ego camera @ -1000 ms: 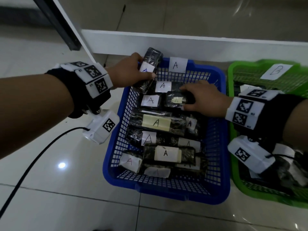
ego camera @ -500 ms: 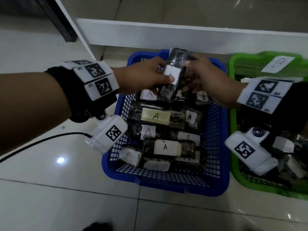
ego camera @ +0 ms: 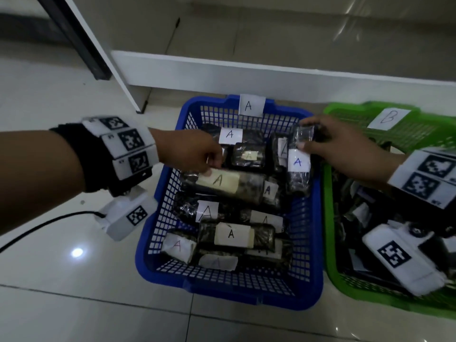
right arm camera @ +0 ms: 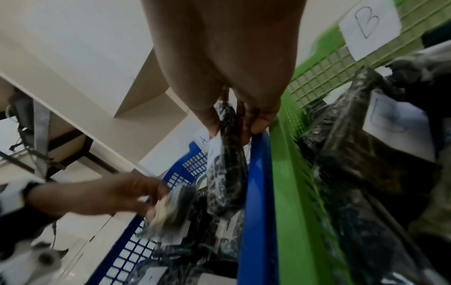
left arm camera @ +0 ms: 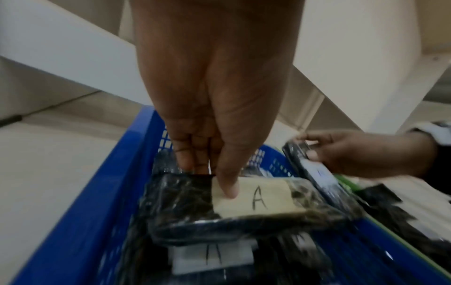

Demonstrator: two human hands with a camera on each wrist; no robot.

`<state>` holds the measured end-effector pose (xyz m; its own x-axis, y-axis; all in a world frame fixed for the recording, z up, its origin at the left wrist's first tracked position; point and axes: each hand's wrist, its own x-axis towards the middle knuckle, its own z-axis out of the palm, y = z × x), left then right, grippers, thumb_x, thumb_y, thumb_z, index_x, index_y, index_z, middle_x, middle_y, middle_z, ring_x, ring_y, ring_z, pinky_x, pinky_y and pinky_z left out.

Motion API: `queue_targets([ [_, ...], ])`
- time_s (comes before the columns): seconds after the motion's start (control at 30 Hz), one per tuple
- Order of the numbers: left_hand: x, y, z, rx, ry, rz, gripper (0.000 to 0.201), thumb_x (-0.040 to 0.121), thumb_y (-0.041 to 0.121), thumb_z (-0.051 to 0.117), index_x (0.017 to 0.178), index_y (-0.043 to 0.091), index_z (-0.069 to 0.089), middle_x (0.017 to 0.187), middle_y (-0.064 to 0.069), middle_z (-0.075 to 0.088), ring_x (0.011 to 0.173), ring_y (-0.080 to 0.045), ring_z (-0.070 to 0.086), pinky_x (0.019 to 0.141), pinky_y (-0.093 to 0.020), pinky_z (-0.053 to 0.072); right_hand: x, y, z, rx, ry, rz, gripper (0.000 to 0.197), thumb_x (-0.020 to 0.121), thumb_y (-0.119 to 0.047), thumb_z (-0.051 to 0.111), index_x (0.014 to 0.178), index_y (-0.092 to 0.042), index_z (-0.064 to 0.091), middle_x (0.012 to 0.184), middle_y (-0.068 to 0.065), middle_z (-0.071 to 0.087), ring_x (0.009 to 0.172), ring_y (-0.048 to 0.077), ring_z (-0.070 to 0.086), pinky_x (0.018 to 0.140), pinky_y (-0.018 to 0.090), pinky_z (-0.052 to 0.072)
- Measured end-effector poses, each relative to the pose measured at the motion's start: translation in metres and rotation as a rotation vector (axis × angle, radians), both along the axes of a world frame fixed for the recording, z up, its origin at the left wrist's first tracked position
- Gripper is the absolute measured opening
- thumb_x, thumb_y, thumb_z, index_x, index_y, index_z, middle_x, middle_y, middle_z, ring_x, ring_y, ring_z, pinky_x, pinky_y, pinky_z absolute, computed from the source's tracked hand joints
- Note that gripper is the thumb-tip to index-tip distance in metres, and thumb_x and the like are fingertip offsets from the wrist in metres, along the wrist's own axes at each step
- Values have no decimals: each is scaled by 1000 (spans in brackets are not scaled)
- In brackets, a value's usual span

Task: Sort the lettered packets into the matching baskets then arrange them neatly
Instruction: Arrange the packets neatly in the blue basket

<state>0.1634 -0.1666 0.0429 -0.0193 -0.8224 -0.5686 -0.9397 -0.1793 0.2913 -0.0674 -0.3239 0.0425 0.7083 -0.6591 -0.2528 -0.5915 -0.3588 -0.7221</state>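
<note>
Packet passed from left hand (ego camera: 195, 154) to right hand (ego camera: 345, 151), now held at the blue basket's (ego camera: 167, 198) right wall; left fingers pinch a cream-labelled packet (ego camera: 222, 185), arranging under way.

The floor (ego camera: 74, 304) was laid with large glossy pale tiles, thin dark grout lines running across it, and a small round glare (ego camera: 77, 253) of a lamp shone on one tile. A low white shelf board (ego camera: 246, 75) ran along the far side, with a white upright panel (ego camera: 106, 60) slanting down to the floor and a dark metal leg (ego camera: 81, 43) beside it. The light was dim and greyish.
</note>
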Motion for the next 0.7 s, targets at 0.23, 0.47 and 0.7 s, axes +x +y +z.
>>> queue_targets([
  [0.23,31,-58,9,-283,-195,199,24,89,16,59,113,13,60,112,-5,61,99,-19,52,81,-26,35,-6,10,-6,-108,113,76,43,87,-28,64,127,-26,46,98,-7,50,73,7,54,55,8,39],
  [0.47,18,-80,-1,-302,-336,200,25,90,14,55,111,18,67,114,-10,63,98,-28,61,80,-31,46,-6,8,-10,-152,83,89,45,87,-24,64,129,-21,48,110,-14,56,81,-1,45,58,10,31],
  [0.7,7,-63,-21,-319,-394,67,29,90,4,46,118,7,51,97,-13,64,85,-30,61,71,-38,47,-7,10,-15,-172,60,96,44,88,-23,64,129,-24,48,84,-25,37,73,-1,37,56,2,30],
])
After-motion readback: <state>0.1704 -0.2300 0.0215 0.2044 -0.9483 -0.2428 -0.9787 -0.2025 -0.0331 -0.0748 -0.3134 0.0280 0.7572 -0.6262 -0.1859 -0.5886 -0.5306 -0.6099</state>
